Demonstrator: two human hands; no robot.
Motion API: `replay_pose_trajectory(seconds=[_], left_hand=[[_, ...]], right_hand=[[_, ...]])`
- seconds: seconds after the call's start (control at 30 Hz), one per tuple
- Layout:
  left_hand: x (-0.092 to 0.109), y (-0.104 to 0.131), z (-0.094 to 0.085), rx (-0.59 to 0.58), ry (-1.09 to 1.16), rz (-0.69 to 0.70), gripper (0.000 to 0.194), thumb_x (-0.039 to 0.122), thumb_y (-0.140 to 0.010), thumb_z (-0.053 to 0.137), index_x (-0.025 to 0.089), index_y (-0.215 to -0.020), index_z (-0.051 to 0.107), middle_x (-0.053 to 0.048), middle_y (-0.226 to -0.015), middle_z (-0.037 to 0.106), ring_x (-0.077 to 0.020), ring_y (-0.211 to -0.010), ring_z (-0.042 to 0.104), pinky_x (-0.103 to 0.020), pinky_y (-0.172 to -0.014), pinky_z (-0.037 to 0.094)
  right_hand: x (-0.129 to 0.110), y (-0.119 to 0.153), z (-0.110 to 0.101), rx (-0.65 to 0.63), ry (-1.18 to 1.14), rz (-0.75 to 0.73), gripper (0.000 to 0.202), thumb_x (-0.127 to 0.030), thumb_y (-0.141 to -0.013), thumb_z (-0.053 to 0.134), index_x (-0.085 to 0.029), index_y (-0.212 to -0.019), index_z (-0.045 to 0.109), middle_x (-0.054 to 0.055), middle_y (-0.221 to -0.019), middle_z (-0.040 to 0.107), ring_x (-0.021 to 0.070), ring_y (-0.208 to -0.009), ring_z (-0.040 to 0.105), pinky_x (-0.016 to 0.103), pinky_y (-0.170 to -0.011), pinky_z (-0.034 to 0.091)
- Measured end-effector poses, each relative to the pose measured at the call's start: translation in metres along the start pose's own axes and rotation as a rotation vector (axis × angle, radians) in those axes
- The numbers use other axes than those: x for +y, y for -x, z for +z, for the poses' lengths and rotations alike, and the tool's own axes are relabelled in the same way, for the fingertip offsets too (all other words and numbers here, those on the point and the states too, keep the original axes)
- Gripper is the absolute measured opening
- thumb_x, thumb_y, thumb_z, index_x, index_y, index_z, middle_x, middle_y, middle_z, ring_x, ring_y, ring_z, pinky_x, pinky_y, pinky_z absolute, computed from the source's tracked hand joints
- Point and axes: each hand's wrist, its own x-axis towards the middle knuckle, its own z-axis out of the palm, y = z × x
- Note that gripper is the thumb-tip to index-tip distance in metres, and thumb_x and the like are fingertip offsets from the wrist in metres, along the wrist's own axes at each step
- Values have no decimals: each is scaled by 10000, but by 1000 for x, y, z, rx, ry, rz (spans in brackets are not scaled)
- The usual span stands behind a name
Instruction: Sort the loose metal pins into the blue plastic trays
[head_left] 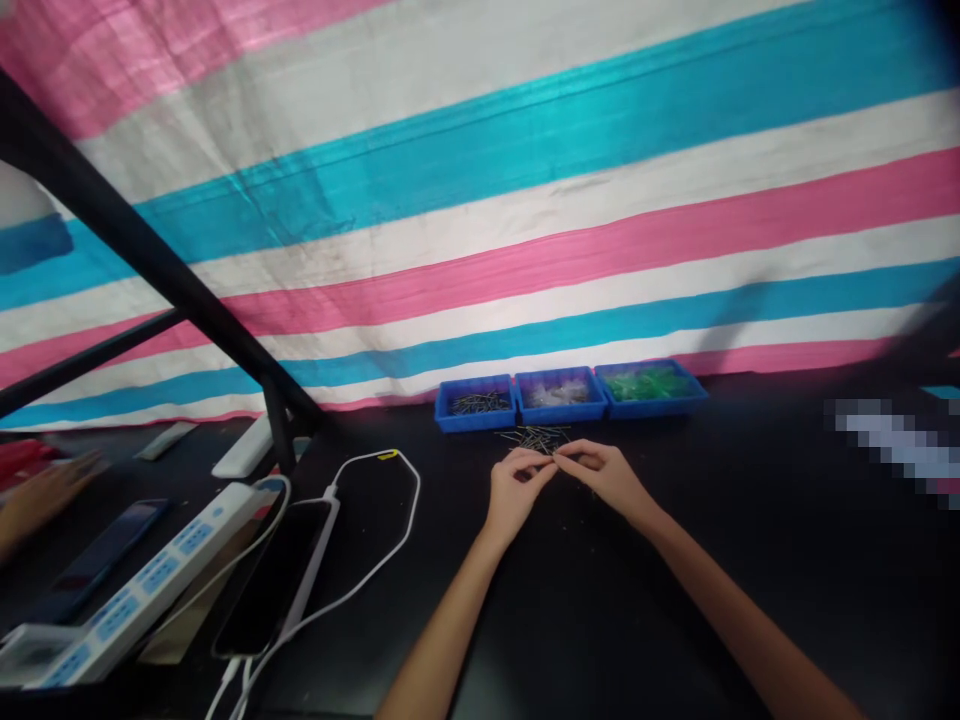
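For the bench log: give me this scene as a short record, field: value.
Left hand: fingertips by the right hand's, grip unclear
Right hand: any held piece too small to tell
Just beyond hands: loose pins on black table
Left blue tray: thin pins
Middle blue tray: clear pieces
Right blue tray: green pieces
Left side: power strip, phone right of it, white cable

Smooth plastic in the blue trays (561,412); dull shine, probably metal but too small to confirm, on the loose pins (534,438); matt finish across the desk (600,620); creased, plasticky sheen over the striped sheet (525,130).
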Motion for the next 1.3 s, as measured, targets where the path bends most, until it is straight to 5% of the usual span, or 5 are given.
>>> replay_pose_trajectory(seconds=[0.27, 0.67, 0.8, 0.97, 1.3], left_hand=[[4, 0, -2, -39, -28, -45, 151, 259, -664, 638, 142, -755, 666, -52, -848, 585, -66, -559, 486, -202, -512, 390], [-4, -1, -5, 18, -129, 43, 141, 271, -675, 623, 168, -756, 674, -39, -837, 584, -67, -562, 472, -206, -526, 387], [3, -3, -7, 47, -6, 5, 171, 298, -688, 618, 149, -760, 661, -38, -824, 585, -67, -571, 475, -205, -532, 383], [5, -6, -8, 77, 154, -133, 237, 354, -680, 628, 140, -780, 652, -44, -805, 602, -83, -597, 491, -210, -541, 389], [7, -6, -17, 123, -5, 34, 201, 338, -702, 603, 145, -749, 634, -35, -803, 602, -76, -573, 481, -206, -534, 381]], right_hand=[[0, 1, 2, -37, 68, -74, 260, -387, -696, 612, -163, -826, 620, 5, -594, 588, 116, -499, 495, 231, -461, 367], [-5, 1, 6, 121, 171, -178, 300, -428, -722, 585, -155, -834, 639, 35, -641, 609, 103, -466, 462, 224, -426, 353], [-5, 1, 3, 138, 163, -106, 327, -449, -718, 581, -142, -810, 648, -12, -466, 506, 100, -418, 422, 221, -400, 318], [-7, 4, 8, -29, 152, -88, 302, -434, -722, 578, -149, -789, 653, 18, -599, 598, 113, -487, 479, 230, -459, 359], [-7, -7, 18, 46, -81, 1, 331, -450, -677, 626, -153, -822, 631, -28, -526, 509, 67, -417, 377, 201, -393, 268]])
